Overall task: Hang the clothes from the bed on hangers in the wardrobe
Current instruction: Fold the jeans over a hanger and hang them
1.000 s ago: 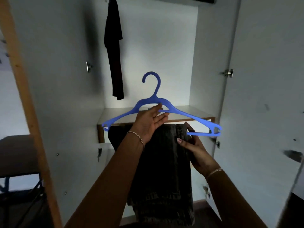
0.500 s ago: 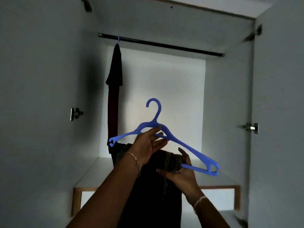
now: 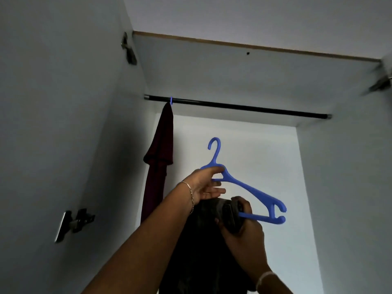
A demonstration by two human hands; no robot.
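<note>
A blue plastic hanger [image 3: 244,185] is held up inside the wardrobe, its hook well below the black rail [image 3: 244,107]. Dark trousers [image 3: 203,240] are draped over its lower bar and hang down. My left hand [image 3: 203,185] grips the hanger at the neck, thumb on top. My right hand [image 3: 244,225] pinches the folded trousers against the bar near the hanger's right end. The hanger's left arm is hidden behind my left hand.
A dark maroon garment [image 3: 159,166] hangs from a blue hook at the rail's left end. White wardrobe walls close in on both sides, with metal hinges [image 3: 72,223] on the left panel. The rail to the right of the garment is bare.
My view has tilted upward, bringing the rail and wardrobe top into sight. Both hands have lifted the hanger with the trousers higher, toward the rail.
</note>
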